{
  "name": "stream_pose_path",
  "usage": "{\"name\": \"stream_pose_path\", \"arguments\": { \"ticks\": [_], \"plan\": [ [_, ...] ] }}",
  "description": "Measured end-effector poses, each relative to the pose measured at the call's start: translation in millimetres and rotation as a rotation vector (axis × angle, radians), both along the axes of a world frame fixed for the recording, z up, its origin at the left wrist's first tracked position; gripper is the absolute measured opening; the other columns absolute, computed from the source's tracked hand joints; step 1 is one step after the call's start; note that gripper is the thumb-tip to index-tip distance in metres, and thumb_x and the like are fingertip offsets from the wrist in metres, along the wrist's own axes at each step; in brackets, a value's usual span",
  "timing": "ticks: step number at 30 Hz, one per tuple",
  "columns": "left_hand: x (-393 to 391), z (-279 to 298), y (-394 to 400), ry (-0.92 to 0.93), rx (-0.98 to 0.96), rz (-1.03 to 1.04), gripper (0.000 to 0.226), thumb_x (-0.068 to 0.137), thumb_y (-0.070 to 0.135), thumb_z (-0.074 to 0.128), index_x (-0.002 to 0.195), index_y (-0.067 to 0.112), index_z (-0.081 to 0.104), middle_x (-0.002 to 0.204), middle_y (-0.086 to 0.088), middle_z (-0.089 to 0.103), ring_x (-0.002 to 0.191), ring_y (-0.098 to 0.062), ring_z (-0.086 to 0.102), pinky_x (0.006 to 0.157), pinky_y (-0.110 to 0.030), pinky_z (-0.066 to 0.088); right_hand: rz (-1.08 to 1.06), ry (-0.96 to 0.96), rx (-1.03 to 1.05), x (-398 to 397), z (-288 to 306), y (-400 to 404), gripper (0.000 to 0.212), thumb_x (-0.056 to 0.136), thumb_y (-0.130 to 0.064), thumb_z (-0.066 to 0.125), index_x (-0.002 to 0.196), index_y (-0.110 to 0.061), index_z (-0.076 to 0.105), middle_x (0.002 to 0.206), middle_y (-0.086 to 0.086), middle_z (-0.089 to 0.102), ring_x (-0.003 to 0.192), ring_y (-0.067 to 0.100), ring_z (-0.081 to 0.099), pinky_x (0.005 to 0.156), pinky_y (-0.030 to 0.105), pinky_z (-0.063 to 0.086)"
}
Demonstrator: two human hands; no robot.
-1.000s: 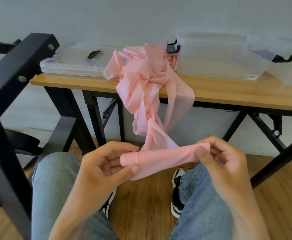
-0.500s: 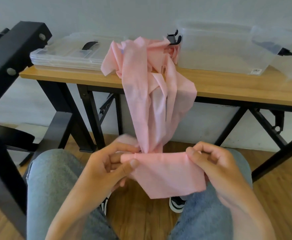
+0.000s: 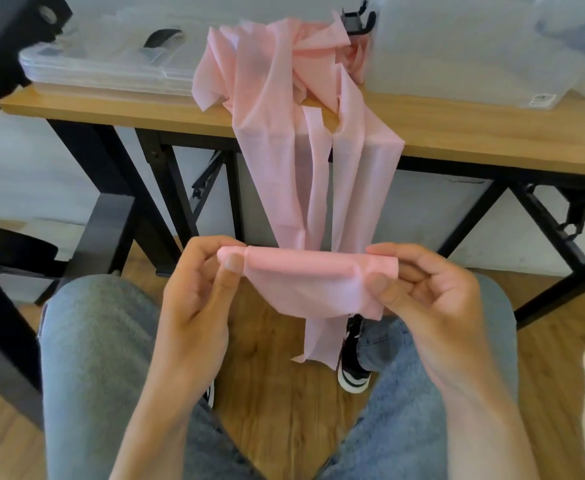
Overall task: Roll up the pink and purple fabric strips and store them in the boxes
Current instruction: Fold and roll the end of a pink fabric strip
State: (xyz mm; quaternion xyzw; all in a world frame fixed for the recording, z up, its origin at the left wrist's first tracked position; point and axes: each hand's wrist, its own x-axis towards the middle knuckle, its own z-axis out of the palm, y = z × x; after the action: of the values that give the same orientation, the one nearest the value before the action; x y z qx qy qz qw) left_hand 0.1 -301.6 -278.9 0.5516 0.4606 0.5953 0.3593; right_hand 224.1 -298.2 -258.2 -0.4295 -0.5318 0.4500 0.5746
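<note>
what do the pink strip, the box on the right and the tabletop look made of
Pink strip: thin matte woven cloth, slightly sheer, hanging in soft folds.
Box: clear frosted plastic, translucent walls.
Tabletop: light wood or wood-look laminate; grain shows, smooth finish.

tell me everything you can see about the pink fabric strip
The pink fabric strip is thin, slightly sheer cloth. Its bulk lies bunched on the wooden table; several lengths hang over the edge toward the lap. The left hand and right hand pinch its partly rolled end, held level, with a loose tail hanging below.
</note>
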Motion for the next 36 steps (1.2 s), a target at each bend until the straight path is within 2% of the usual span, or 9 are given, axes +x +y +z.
{"name": "stream_pose_path", "arguments": {
  "ticks": [4, 9, 12, 15, 18, 23, 28, 32, 36],
  "plan": [
    [2, -7, 2, -0.095, -0.080, -0.047, 0.033, 0.096, 0.044, 0.059, 0.113, 0.016, 0.059, 0.101, -0.004, 0.067, 0.100, -0.023, 0.070, 0.075, -0.024, 0.059, -0.099, -0.019, 0.001, -2, -7, 6, 0.024, 0.081, -0.021, 0.071, 0.101, -0.008, 0.073, 0.090, 0.004, 0.079, 0.081, 0.015, 0.075, 0.064, 0.023, 0.058],
    [1, -13, 8, -0.098, -0.085, -0.105, 0.034, 0.090, 0.024, 0.073, 0.119, 0.012, 0.059, 0.104, -0.007, 0.072, 0.101, -0.020, 0.073, 0.075, -0.023, 0.061, -0.108, -0.013, 0.047, 6, -13, 11, 0.015, 0.082, -0.015, 0.070, 0.092, -0.023, 0.079, 0.087, 0.004, 0.078, 0.080, 0.016, 0.074, 0.066, 0.025, 0.060],
    [-2, -17, 10, -0.129, -0.101, -0.046, 0.039, 0.084, 0.022, 0.070, 0.123, 0.015, 0.064, 0.089, -0.006, 0.075, 0.090, -0.018, 0.075, 0.077, -0.023, 0.060, -0.109, 0.015, 0.073, 6, -16, 14, 0.019, 0.081, -0.012, 0.072, 0.089, -0.027, 0.079, 0.084, 0.001, 0.078, 0.072, 0.010, 0.071, 0.063, 0.020, 0.058],
    [-3, -19, 11, -0.287, -0.186, -0.098, 0.047, 0.082, 0.034, 0.072, 0.128, 0.021, 0.065, 0.091, -0.010, 0.076, 0.088, -0.025, 0.075, 0.076, -0.031, 0.062, -0.101, 0.028, 0.080, 4, -21, 18, 0.014, 0.081, -0.031, 0.080, 0.095, -0.030, 0.079, 0.084, -0.001, 0.077, 0.069, 0.013, 0.071, 0.064, 0.023, 0.057],
    [1, -19, 12, -0.305, -0.212, -0.011, 0.039, 0.081, 0.028, 0.069, 0.120, 0.023, 0.069, 0.095, -0.008, 0.078, 0.088, -0.023, 0.076, 0.069, -0.030, 0.062, -0.124, 0.041, 0.061, 5, -25, 20, 0.029, 0.077, -0.051, 0.081, 0.099, -0.032, 0.077, 0.087, -0.004, 0.077, 0.074, 0.012, 0.069, 0.066, 0.025, 0.056],
    [3, -16, 12, -0.409, -0.102, 0.091, 0.028, 0.074, 0.017, 0.076, 0.099, 0.028, 0.077, 0.104, -0.007, 0.078, 0.096, -0.020, 0.074, 0.074, -0.027, 0.061, -0.134, 0.044, 0.068, 6, -28, 23, 0.031, 0.075, -0.055, 0.080, 0.098, -0.035, 0.077, 0.092, -0.009, 0.077, 0.087, 0.007, 0.069, 0.070, 0.019, 0.054],
    [5, -21, 15, -0.356, -0.121, 0.189, 0.021, 0.086, 0.021, 0.074, 0.105, 0.013, 0.069, 0.101, -0.003, 0.073, 0.084, -0.018, 0.068, 0.066, -0.025, 0.057, -0.149, 0.094, 0.059, 10, -31, 23, 0.039, 0.073, -0.058, 0.083, 0.101, -0.031, 0.076, 0.097, 0.001, 0.077, 0.096, 0.023, 0.071, 0.078, 0.036, 0.058],
    [6, -20, 17, -0.266, -0.116, 0.002, 0.049, 0.096, 0.048, 0.058, 0.136, 0.021, 0.053, 0.126, -0.003, 0.069, 0.113, -0.023, 0.069, 0.091, -0.031, 0.057, -0.128, 0.085, 0.058, 10, -32, 23, 0.039, 0.072, -0.058, 0.083, 0.100, -0.031, 0.077, 0.094, -0.001, 0.077, 0.091, 0.018, 0.072, 0.074, 0.029, 0.058],
    [15, -14, 13, -0.150, -0.076, -0.145, 0.044, 0.091, 0.023, 0.065, 0.132, 0.016, 0.053, 0.113, -0.003, 0.073, 0.108, -0.018, 0.071, 0.083, -0.023, 0.058, -0.089, 0.077, 0.067, 7, -31, 22, 0.034, 0.074, -0.055, 0.082, 0.098, -0.032, 0.078, 0.092, -0.004, 0.078, 0.087, 0.012, 0.072, 0.071, 0.022, 0.056]
  ]
}}
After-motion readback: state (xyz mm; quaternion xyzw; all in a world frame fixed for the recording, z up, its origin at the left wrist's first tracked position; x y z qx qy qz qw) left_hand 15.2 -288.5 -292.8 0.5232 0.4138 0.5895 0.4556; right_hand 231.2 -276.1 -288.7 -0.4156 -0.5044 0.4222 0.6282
